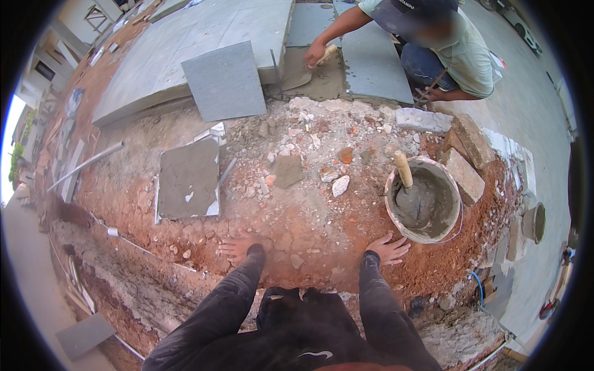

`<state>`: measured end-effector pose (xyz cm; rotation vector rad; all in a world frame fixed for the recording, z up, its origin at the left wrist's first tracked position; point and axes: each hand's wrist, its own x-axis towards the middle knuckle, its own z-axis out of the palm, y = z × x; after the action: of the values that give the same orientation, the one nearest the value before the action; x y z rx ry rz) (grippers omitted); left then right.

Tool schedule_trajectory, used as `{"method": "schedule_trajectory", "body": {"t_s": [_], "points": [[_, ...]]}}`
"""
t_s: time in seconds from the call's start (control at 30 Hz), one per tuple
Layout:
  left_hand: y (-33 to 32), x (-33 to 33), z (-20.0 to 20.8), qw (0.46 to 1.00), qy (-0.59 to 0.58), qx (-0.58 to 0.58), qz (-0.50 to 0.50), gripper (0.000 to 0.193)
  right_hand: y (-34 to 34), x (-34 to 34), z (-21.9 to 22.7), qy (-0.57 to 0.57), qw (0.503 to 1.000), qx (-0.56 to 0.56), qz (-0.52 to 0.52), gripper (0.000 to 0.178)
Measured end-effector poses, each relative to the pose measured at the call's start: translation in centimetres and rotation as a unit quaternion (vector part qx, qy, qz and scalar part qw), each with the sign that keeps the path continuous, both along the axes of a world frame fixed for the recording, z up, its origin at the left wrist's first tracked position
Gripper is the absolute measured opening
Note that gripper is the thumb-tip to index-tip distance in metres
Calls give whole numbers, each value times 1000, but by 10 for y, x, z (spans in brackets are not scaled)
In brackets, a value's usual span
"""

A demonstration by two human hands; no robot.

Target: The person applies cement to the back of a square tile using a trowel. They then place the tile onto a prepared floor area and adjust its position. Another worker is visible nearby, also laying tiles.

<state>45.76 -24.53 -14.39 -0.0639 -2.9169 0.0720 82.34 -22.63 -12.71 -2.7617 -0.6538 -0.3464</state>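
My left hand [242,245] lies flat on the reddish soil, fingers spread and pointing left, holding nothing. Also empty, my right hand [388,248] rests on the dirt with its fingers apart, just below a bucket [455,230] of grey mortar. A trowel with a wooden handle [403,169] stands in that bucket, its blade partly sunk in the mortar. Up and left of my left hand is a square tile [189,180] coated with grey mortar. Farther off, a grey stone slab [225,81] leans against the raised paved platform [145,97].
Across from me, a crouching person's hand [314,54] holds a trowel [301,76] over wet mortar beside laid slabs [375,65]. Rough stone blocks [464,176] stand near the bucket. Rubble [340,185] covers the ground ahead; a trench [133,272] runs on my near side.
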Motion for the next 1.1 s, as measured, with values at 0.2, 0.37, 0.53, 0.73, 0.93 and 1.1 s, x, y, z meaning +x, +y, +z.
{"method": "schedule_trajectory", "body": {"t_s": [0.2,0.37,0.53,0.73,0.93,1.1], "points": [[-5,-14,-14,1000,30,4,-5,77,1,-4,1,11,1000,-1,1,61],[-3,-5,-4,1000,5,13,-8,77,0,0,0,7,1000,-1,-2,61],[-1,-4,5,1000,3,16,-6,76,0,-1,-2,2,1000,-3,0,61],[-3,-6,2,1000,6,6,-8,76,0,-2,-2,2,1000,-2,2,60],[-3,-5,0,1000,14,1,-9,76,0,-1,-1,5,1000,-8,0,60],[-4,-8,-3,1000,16,0,-6,76,0,-3,0,8,1000,-4,-1,61]]}}
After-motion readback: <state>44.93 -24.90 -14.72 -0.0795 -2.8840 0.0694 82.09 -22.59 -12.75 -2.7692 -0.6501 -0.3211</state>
